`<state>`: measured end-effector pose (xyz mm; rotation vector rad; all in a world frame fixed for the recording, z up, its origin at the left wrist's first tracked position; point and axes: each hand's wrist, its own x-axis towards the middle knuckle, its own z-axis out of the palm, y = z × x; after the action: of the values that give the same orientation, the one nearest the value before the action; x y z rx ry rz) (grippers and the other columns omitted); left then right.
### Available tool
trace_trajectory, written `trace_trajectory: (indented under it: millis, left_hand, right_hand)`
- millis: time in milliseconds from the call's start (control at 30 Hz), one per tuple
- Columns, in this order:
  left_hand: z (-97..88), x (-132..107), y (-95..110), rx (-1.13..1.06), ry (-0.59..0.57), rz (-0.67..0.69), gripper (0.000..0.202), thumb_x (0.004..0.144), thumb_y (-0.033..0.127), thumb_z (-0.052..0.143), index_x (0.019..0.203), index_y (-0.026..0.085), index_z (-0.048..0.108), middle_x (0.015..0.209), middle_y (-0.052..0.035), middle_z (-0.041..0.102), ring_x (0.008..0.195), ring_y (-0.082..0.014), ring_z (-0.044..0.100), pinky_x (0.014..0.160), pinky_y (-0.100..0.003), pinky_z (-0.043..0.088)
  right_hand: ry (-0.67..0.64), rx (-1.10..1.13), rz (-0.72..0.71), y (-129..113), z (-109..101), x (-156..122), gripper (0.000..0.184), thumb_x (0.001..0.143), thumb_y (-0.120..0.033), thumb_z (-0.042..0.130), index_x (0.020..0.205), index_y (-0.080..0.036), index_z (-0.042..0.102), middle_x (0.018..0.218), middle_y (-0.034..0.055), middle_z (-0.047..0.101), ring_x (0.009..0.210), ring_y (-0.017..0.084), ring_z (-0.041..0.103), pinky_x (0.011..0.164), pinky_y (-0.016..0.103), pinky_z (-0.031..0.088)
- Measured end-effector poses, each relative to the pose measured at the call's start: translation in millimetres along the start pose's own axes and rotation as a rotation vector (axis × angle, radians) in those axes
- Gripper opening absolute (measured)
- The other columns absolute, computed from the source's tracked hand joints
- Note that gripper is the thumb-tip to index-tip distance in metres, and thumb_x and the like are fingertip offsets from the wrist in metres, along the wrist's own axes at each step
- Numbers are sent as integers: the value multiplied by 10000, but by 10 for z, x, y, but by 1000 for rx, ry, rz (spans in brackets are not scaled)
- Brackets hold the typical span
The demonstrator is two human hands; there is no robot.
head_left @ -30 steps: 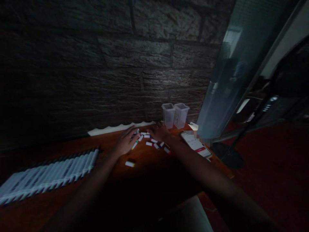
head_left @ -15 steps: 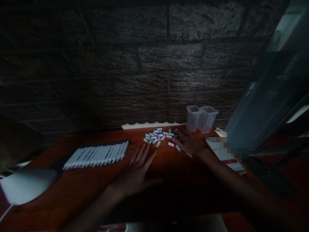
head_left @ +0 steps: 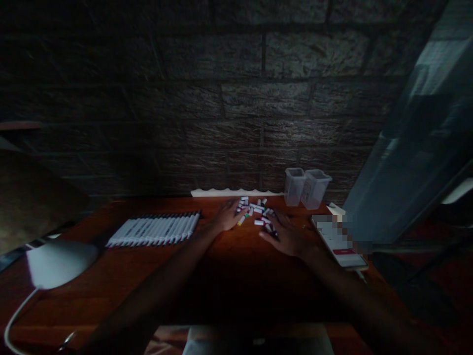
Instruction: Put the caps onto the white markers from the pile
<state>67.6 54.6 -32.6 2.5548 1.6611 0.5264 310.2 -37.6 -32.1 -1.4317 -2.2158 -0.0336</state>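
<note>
Light is low over the desk point(head_left: 114, 286); fine detail is lost in shadow.

Small white caps point(head_left: 257, 206), several with coloured ends, lie in a loose heap near the middle of the desk's far edge, between your two hands. Some point left-right, others slant; one with a yellow end lies at the near side of the heap.

Your left hand point(head_left: 227, 215) rests at the heap's left side, palm down. Its fingers bend toward the caps with the thumb reaching right; cannot tell whether they pinch one. Your right hand point(head_left: 287, 235) lies at the heap's right side, back up, its fingers spread, the thumb standing apart from them and caps showing in the gap.

Left of your left hand, well apart from it, a row of white markers point(head_left: 155, 229) lies side by side, dark at the ends. Nearer the desk's left edge sits a white rounded object point(head_left: 59, 264) with a pale cord point(head_left: 15, 315) running toward the near edge.

Two clear containers point(head_left: 294, 190) stand upright side by side at the far edge, right of the heap. A phone point(head_left: 345, 259) lies by the right edge, screen lit, partly blurred. A wavy white strip point(head_left: 236, 193) follows the far edge, below a stone-block wall point(head_left: 221, 113).
</note>
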Motion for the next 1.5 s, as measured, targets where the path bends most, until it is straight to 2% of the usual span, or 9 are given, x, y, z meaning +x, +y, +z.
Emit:
trace_trajectory:
  millis: [233,367,500,667,833,1033,1167,1300,1500]
  left_hand:
    - [191,234,91,-70,25,74,653,938,596,300,1423,174,416,1509,-129,369,1412,-265,300,1150,-380,246]
    - [210,388,41,-56,22,103,603,931,576,354,1370,183,483,1462,-138,421,1383,-281,330,1140,-410,249]
    - [230,468,-10,-69,16,150,597,920,574,388,1356,181,498,1424,-154,452,1349,-303,367,1124,-449,263]
    - [234,370,12,-128,83,246,491,919,489,459,1302,190,532,1361,-131,511,1294,-276,426,1104,-437,304]
    - [163,212,82,-171,63,292,597,905,508,473,1383,156,413,1415,-156,468,1324,-287,396,1105,-456,304]
    - [49,21,76,-106,-2,277,692,938,557,344,1451,95,301,1500,-200,341,1413,-307,259,1140,-436,233]
    - [32,153,35,-81,31,245,624,963,541,298,1413,116,374,1488,-178,369,1407,-276,282,1139,-411,239]
    - [70,385,42,-79,62,291,510,964,498,360,1271,131,536,1325,-146,547,1293,-247,434,1090,-381,324]
    - [166,407,267,-166,94,369,445,998,439,291,1164,184,616,1216,-80,618,1197,-193,516,1052,-339,376]
  right_hand:
    - [100,-31,15,-3,363,240,611,895,-605,430,1346,-199,501,1490,168,360,1405,350,277,1093,540,312]
    - [90,38,53,151,370,587,500,923,-535,436,1341,-266,499,1412,122,473,1346,314,384,1068,519,351]
    - [10,136,50,254,367,957,414,987,-458,313,1264,-261,551,1245,94,607,1225,220,521,1043,397,405]
    - [-48,126,-109,268,469,1144,402,1001,-399,294,1142,-210,619,1163,86,653,1167,183,555,1034,335,408]
    - [-33,173,-109,174,496,1076,427,989,-426,297,1166,-215,622,1197,87,655,1179,209,555,1056,399,397]
    - [-94,303,-162,-50,265,857,437,987,-426,308,1279,-234,570,1334,67,586,1275,193,497,1100,384,369]
    - [-54,346,-27,-63,36,663,445,973,-474,335,1224,-225,605,1256,76,630,1190,206,566,1064,384,405]
    - [3,366,103,-8,-84,378,438,947,-508,394,1238,-236,577,1252,81,615,1172,220,569,1046,405,420]
    - [83,220,96,0,195,184,510,908,-510,474,1317,-205,487,1305,121,536,1237,255,495,1053,425,403]
